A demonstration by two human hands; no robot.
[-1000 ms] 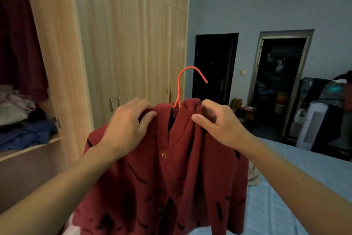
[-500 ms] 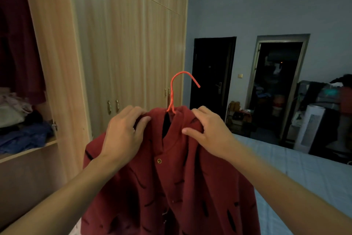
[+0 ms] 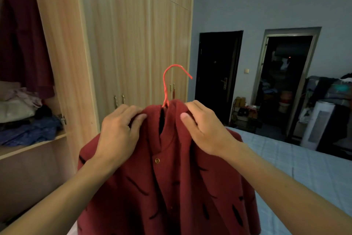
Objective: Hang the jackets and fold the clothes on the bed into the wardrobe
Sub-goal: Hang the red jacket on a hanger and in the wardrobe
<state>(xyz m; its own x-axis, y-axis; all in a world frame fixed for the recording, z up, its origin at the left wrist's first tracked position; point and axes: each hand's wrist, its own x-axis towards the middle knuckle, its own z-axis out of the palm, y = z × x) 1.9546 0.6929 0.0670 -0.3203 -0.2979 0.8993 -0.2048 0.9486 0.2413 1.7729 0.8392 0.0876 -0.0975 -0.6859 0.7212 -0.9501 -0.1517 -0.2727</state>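
Red jacket point(image 3: 171, 187) in curled fingers point(image 3: 137, 120), left hand point(image 3: 118, 133) and right hand point(image 3: 207, 132).

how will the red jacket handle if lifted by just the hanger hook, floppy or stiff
Likely floppy: the red jacket sags in folds below the left hand and right hand. Its thick, fuzzy cloth looks weighty, not slippery. The thin hanger may tilt.

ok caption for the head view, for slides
Left hand and right hand grip a jacket on a hanger by the wardrobe.
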